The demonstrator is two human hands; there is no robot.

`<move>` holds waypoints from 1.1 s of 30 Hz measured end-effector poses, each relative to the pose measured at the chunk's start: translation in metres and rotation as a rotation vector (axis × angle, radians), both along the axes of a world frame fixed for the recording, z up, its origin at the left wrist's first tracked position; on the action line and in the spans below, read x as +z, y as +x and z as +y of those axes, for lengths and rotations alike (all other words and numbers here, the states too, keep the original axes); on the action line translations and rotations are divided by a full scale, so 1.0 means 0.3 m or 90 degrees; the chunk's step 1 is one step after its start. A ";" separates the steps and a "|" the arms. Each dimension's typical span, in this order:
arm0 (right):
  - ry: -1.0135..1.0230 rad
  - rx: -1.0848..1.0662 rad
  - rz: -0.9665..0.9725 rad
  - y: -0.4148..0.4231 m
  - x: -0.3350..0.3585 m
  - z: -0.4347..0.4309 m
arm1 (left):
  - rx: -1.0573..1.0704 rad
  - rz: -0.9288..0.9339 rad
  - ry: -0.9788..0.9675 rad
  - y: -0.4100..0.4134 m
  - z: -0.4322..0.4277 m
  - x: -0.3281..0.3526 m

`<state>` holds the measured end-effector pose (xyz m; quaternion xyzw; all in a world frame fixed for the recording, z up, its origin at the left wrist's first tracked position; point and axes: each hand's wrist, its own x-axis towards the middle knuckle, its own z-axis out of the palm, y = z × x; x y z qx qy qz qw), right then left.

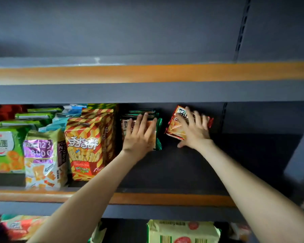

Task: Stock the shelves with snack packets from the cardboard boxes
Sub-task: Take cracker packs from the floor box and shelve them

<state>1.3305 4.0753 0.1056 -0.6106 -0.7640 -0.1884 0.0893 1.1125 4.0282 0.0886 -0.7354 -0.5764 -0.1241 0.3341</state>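
On the middle shelf (182,165), my left hand (139,135) lies flat with spread fingers against the front of a row of green-edged snack packets (158,130). To its right, my right hand (195,128) presses with spread fingers on a red and orange snack packet (174,127), which stands tilted near the shelf's back. The two packet groups stand apart with a dark gap between them. No cardboard box is in view.
Left of my hands stand red-and-yellow striped packets (88,146), a purple-labelled packet (42,158) and green packets (5,148). Bare shelf floor lies in front of and right of my hands. The upper shelf (147,74) holds nothing visible. More packets (182,232) lie on the shelf below.
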 end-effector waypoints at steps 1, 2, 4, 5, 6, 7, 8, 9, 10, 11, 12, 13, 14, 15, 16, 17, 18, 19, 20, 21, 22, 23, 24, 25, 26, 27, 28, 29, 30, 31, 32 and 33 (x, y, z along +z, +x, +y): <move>-0.015 0.022 -0.021 0.002 0.009 0.019 | -0.008 0.011 0.012 -0.012 0.018 -0.006; -0.029 0.046 -0.040 0.006 0.014 0.037 | -0.011 0.021 0.017 -0.022 0.036 -0.013; -0.050 0.090 -0.065 0.014 0.011 0.064 | -0.004 0.035 0.026 -0.024 0.051 -0.019; -0.057 0.109 -0.076 0.014 0.005 0.074 | 0.011 0.043 0.022 -0.021 0.050 -0.020; -0.057 0.123 -0.087 0.012 0.001 0.080 | 0.022 0.053 0.023 -0.020 0.054 -0.026; -0.055 0.132 -0.094 0.011 -0.001 0.086 | 0.030 0.060 0.016 -0.019 0.060 -0.033; -0.050 0.138 -0.098 0.010 -0.003 0.090 | 0.033 0.061 0.012 -0.019 0.060 -0.035; -0.038 0.143 -0.100 0.012 -0.005 0.093 | 0.041 0.056 0.008 -0.017 0.052 -0.029; -0.022 0.144 -0.103 0.017 -0.008 0.094 | 0.045 0.057 0.007 -0.015 0.044 -0.022; -0.006 0.140 -0.108 0.023 -0.010 0.092 | 0.043 0.057 -0.001 -0.014 0.041 -0.019; 0.005 0.134 -0.114 0.031 -0.013 0.091 | 0.035 0.054 -0.014 -0.014 0.041 -0.017; 0.008 0.128 -0.117 0.036 -0.014 0.091 | 0.035 0.046 -0.038 -0.011 0.036 -0.009; 0.006 0.121 -0.116 0.036 -0.013 0.091 | 0.034 0.040 -0.053 -0.011 0.035 -0.005; -0.001 0.111 -0.120 0.029 -0.009 0.092 | 0.023 0.032 -0.047 -0.010 0.034 -0.002; -0.007 0.098 -0.134 0.014 -0.001 0.092 | 0.008 0.021 -0.036 -0.009 0.030 0.001; -0.009 0.084 -0.153 -0.006 0.011 0.091 | -0.003 -0.001 -0.038 -0.009 0.027 0.008; -0.004 0.072 -0.171 -0.029 0.022 0.092 | -0.020 -0.022 -0.029 -0.010 0.033 0.011; -0.002 0.062 -0.182 -0.050 0.035 0.090 | -0.026 -0.038 -0.029 -0.009 0.037 0.013; -0.001 0.056 -0.186 -0.069 0.044 0.086 | -0.031 -0.052 -0.019 -0.003 0.036 0.013; 0.005 0.056 -0.186 -0.084 0.048 0.077 | -0.034 -0.068 -0.008 0.007 0.028 0.016; 0.009 0.056 -0.185 -0.095 0.048 0.061 | -0.034 -0.091 0.006 0.023 0.013 0.023; 0.006 0.055 -0.175 -0.102 0.045 0.036 | -0.028 -0.116 -0.002 0.043 -0.008 0.028; -0.003 0.058 -0.145 -0.105 0.040 0.008 | -0.019 -0.142 -0.016 0.066 -0.033 0.035; -0.019 0.061 -0.097 -0.105 0.037 -0.024 | -0.017 -0.172 -0.029 0.090 -0.059 0.043; -0.037 0.065 -0.044 -0.102 0.040 -0.065 | -0.028 -0.202 -0.024 0.116 -0.087 0.051; -0.045 0.074 0.005 -0.094 0.049 -0.117 | -0.046 -0.233 -0.009 0.149 -0.120 0.058; -0.034 0.091 0.047 -0.078 0.055 -0.175 | -0.070 -0.269 0.013 0.187 -0.151 0.056; -0.012 0.118 0.088 -0.052 0.060 -0.244 | -0.099 -0.314 0.029 0.233 -0.189 0.052; 0.010 0.150 0.124 -0.017 0.061 -0.320 | -0.139 -0.364 0.037 0.284 -0.231 0.045; 0.033 0.182 0.159 0.024 0.053 -0.401 | -0.186 -0.416 0.019 0.342 -0.278 0.039; 0.054 0.202 0.187 0.072 0.038 -0.478 | -0.235 -0.458 -0.010 0.406 -0.324 0.032; 0.070 0.208 0.207 0.129 0.021 -0.549 | -0.279 -0.484 -0.046 0.476 -0.370 0.025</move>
